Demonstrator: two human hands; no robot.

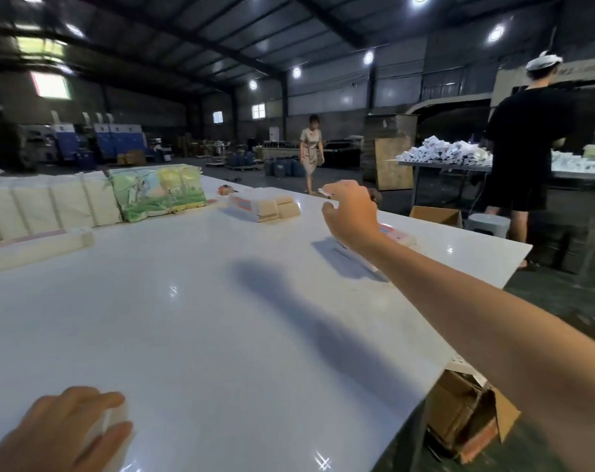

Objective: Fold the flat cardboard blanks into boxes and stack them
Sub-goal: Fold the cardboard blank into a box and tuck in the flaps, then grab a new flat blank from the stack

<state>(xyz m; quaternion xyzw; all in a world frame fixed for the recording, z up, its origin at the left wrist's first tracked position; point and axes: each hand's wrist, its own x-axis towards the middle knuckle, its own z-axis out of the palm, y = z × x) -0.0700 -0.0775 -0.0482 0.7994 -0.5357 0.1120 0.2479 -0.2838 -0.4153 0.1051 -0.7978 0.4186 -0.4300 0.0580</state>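
Note:
My right hand (350,212) reaches far across the white table (221,318), fingers apart and curved, hovering just over a flat pile of pink-printed cardboard blanks (396,235) near the right edge. Its arm hides most of that pile. My left hand (61,427) rests at the table's near left corner, closed around a small pale folded box (110,420), blurred and partly covered by the fingers. A second stack of blanks (262,206) lies at the far middle. A long pale box (33,247) lies at the left.
Wrapped pale bundles (50,206) and a colourful printed bundle (156,192) line the far left. A tape roll (225,189) sits behind them. An open carton (466,413) stands below the table's right edge. A person in black (524,148) stands at another table; another person (311,148) walks nearer.

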